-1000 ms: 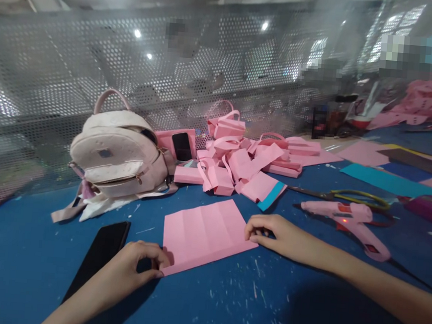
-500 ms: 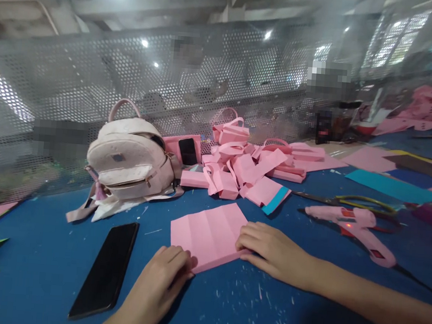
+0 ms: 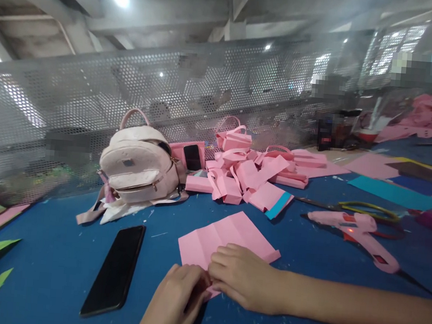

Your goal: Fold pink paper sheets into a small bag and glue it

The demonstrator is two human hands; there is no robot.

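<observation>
both hands, the left hand (image 3: 177,299) and right hand (image 3: 242,276), are pinching the near edge of the creased pink paper (image 3: 228,235) lying on the blue tabletop (image 3: 51,264), beside a black phone (image 3: 116,269).

Bare left hand (image 3: 177,299), bare right hand (image 3: 244,276), bare forearms (image 3: 339,304)

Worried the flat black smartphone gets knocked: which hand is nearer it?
Left. The left hand lies just right of the smartphone; the right hand sits farther right, on the pink creased paper sheet.
</observation>
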